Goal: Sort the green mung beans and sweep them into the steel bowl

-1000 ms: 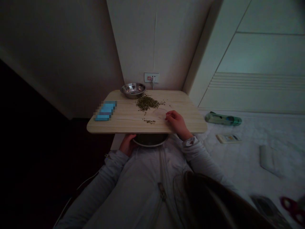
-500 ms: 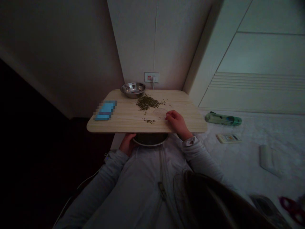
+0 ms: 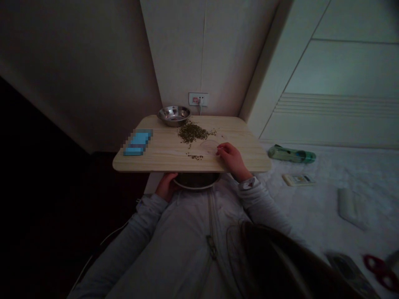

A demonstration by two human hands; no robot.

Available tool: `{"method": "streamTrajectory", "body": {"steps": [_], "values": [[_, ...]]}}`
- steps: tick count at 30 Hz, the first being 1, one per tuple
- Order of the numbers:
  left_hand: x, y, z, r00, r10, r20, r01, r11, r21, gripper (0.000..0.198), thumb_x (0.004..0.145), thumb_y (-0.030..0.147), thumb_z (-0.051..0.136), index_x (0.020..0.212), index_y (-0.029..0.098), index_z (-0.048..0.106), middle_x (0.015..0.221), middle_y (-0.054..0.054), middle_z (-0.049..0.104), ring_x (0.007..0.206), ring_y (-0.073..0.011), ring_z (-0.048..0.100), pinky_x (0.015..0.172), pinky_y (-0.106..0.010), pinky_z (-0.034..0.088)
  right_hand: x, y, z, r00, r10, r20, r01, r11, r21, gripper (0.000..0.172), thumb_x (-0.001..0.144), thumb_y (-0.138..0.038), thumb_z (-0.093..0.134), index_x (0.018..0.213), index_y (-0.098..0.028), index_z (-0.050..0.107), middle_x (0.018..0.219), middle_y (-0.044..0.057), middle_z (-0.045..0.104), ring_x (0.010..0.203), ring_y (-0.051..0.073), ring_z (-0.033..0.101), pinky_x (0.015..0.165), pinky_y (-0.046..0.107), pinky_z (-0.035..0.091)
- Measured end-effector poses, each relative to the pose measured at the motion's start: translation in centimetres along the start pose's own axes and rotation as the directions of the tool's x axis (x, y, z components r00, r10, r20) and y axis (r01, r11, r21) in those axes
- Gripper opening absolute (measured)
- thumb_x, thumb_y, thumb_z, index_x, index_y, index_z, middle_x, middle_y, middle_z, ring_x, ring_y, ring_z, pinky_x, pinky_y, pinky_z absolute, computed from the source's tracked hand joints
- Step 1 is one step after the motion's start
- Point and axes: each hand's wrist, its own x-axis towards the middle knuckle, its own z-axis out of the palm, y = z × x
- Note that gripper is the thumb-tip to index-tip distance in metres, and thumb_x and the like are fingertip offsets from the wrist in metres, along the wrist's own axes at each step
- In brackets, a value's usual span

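On the small wooden table lies a pile of small green beans (image 3: 193, 132), with a few more scattered (image 3: 195, 157) nearer the front edge. My right hand (image 3: 230, 158) is over the right front of the tabletop, its fingertips pinched on the rim of a clear round piece (image 3: 208, 144), thin and hard to make out. Below the front edge, my left hand (image 3: 167, 186) grips the left side of a metal bowl (image 3: 197, 182) in my lap. The tabletop hides part of that bowl, and its inside looks dark.
A second metal bowl (image 3: 173, 116) stands at the table's back left. The wooden tabletop (image 3: 162, 162) also bears a blurred blue object (image 3: 138, 143). On the white bedding to the right lie a green bottle (image 3: 291, 154), a pale remote (image 3: 298, 180) and red-handled scissors (image 3: 378, 265).
The view has shifted very slightly. Both hands, the beans and the bowls keep their places.
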Motion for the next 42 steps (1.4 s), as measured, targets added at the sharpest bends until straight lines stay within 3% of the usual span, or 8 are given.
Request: {"method": "streamTrajectory", "body": {"steps": [42], "values": [[0.05,-0.05,-0.12,1.0,-0.004,0.001,0.004,1.0,0.005,0.017,0.056,0.019,0.056,0.074,0.019,0.056,0.072,0.001,0.06,0.069,-0.0148,0.055,0.049,-0.024,0.044,-0.21,-0.43,0.03,1.0,-0.02,0.007,0.02,1.0,0.004,0.02,0.066,-0.034,0.045,0.076,-0.017,0.051,0.059,-0.002,0.055,0.056,0.01,0.049,0.056,0.024,0.037]]}}
